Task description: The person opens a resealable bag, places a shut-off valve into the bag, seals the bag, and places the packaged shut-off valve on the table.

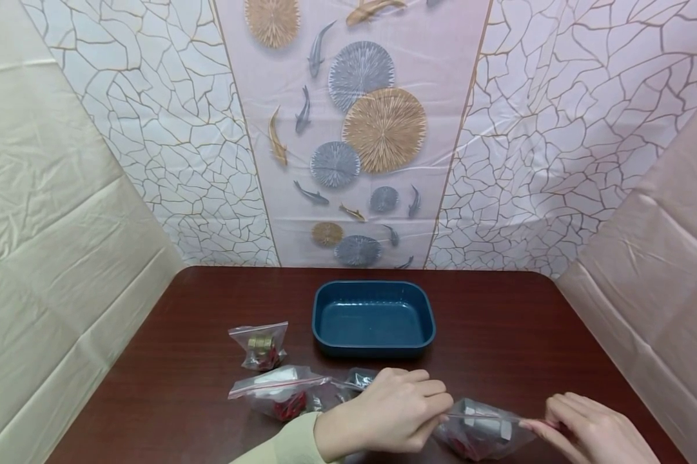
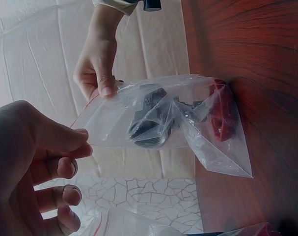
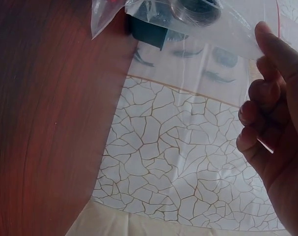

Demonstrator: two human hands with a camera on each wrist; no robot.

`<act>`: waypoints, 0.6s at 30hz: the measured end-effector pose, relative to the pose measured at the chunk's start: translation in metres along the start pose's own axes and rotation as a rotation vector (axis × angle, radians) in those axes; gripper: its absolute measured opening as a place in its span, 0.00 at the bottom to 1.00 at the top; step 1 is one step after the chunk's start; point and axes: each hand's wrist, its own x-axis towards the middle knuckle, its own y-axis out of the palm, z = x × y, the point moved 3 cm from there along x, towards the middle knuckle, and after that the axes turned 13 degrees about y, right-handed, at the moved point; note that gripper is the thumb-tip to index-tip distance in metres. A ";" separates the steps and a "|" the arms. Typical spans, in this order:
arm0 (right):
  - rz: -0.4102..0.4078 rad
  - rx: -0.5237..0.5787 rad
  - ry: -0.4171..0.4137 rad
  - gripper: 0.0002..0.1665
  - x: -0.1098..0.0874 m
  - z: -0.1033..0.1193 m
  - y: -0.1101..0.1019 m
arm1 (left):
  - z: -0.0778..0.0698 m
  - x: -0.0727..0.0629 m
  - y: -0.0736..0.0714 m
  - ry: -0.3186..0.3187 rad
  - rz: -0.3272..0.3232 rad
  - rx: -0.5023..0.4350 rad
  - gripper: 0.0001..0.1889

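Observation:
A clear zip bag (image 1: pixel 519 441) with a red seal line hangs between both hands at the front right of the table. Inside it are a silver metal fitting (image 2: pixel 149 118) and a red piece (image 2: pixel 222 110) at the bottom, joined by a dark stem. My left hand (image 1: pixel 397 410) pinches one top corner of the bag between thumb and forefinger. At the opposite corner, my right hand (image 1: pixel 594 430) pinches the edge in the same way. The mouth is stretched taut, and the bag's lower end is close over the table.
A blue rectangular dish (image 1: pixel 374 352) stands mid-table. Left of it lies a small zip bag (image 1: pixel 261 345) with a brass-coloured piece. In front is a larger zip bag (image 1: pixel 267 385) with red contents, beside another bag (image 1: pixel 362 378) partly behind my left hand. Fabric walls enclose the table (image 1: pixel 499 309).

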 end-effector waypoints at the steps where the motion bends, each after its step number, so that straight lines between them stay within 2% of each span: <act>1: -0.002 0.001 -0.002 0.24 0.000 0.000 0.000 | 0.000 0.000 0.000 -0.005 -0.004 -0.013 0.07; 5: 0.001 0.012 -0.013 0.26 -0.001 0.000 0.001 | 0.000 0.000 0.001 -0.018 -0.014 -0.046 0.06; 8: 0.023 0.006 0.011 0.28 -0.002 0.000 0.002 | 0.000 0.000 0.002 -0.022 -0.018 -0.042 0.05; 12: 0.057 -0.022 0.081 0.34 -0.004 0.000 0.004 | 0.001 0.000 0.004 -0.027 -0.019 -0.010 0.04; 18: 0.072 -0.016 0.148 0.36 -0.005 0.002 0.005 | 0.002 -0.001 0.002 -0.046 -0.001 0.004 0.06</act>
